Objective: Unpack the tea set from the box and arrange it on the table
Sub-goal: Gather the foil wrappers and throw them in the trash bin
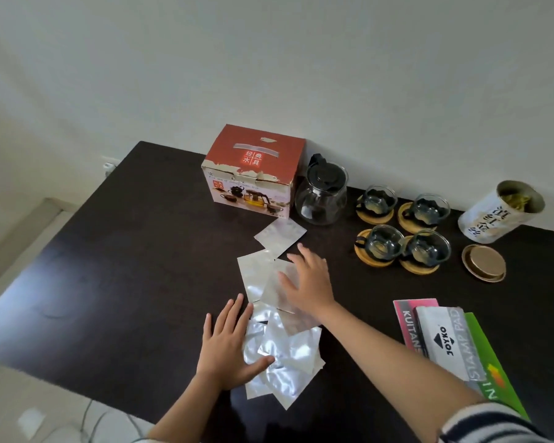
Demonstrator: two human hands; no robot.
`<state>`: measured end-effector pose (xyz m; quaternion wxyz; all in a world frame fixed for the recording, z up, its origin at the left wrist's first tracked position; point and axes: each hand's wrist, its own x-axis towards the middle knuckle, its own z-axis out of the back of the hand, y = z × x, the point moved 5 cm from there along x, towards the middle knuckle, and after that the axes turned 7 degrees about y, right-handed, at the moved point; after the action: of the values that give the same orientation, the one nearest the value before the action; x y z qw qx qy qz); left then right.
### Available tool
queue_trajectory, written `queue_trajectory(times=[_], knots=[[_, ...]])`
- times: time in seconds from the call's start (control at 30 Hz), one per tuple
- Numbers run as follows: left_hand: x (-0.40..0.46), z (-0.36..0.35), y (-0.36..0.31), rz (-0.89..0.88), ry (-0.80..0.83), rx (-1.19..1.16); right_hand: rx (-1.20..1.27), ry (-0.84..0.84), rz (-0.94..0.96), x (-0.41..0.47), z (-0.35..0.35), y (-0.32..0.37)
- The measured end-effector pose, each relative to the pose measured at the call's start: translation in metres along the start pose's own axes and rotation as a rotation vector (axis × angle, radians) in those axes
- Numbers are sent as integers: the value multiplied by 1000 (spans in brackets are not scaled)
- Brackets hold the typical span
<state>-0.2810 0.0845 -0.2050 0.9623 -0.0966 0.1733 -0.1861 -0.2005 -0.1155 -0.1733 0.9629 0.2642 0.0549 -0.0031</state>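
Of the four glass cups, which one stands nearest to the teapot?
The back left cup, on its wooden coaster, just right of the teapot. The other three stand farther right or nearer the person.

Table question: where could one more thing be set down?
Bare dark table lies left of the red box and the silver packets. Crowded: the right, with teapot, four glass cups, tin, booklets.

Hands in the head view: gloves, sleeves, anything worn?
Both are bare: no gloves, rings or watch visible on the left hand or the right hand. Forearms are uncovered. A striped sleeve, dark and light bands, shows on the right upper arm at the bottom edge. Fingers show no markings.
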Motion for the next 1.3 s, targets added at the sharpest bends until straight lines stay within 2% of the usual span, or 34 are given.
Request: queue_trajectory(times=[0.17, 0.27, 0.4, 0.47, 0.53, 0.63, 0.7, 0.83, 0.97, 1.03, 1.2, 1.3], knots=[[6, 2, -4, 2, 3, -10, -203, 306, -55, 50, 3, 1], [7, 2, -5, -3, 19, -16, -227, 332, -55, 36, -8, -3], [8, 1, -4, 14, 11, -36, -101, 248, 42, -20, -27, 0], [-6, 6, -22, -75, 18, 16, 33, 29, 91, -73, -11, -3], [-4, 7, -14, -29, 17, -12, 134, -119, 106, -88, -6, -5], [-5, 7, -10, -6, 4, -26, 201, -275, -5, -115, 1, -17], [-4, 6, -2, -2, -3, -60, 191, -210, -84, -132, -6, -21], [7, 16, 0, 43, -91, -203, -7, 110, -101, -158, -36, -18], [47, 39, -4, -5, -49, -158, -144, 207, -136, -161, -56, -8], [71, 48, -7, -33, 19, -103, -211, 228, -184, -156, -59, -6], [101, 51, -16, -116, 192, -70, -262, 154, -204, -154, -62, -5], [97, 47, -19, -131, 187, -118, -223, 161, -255, -145, -64, 1]])
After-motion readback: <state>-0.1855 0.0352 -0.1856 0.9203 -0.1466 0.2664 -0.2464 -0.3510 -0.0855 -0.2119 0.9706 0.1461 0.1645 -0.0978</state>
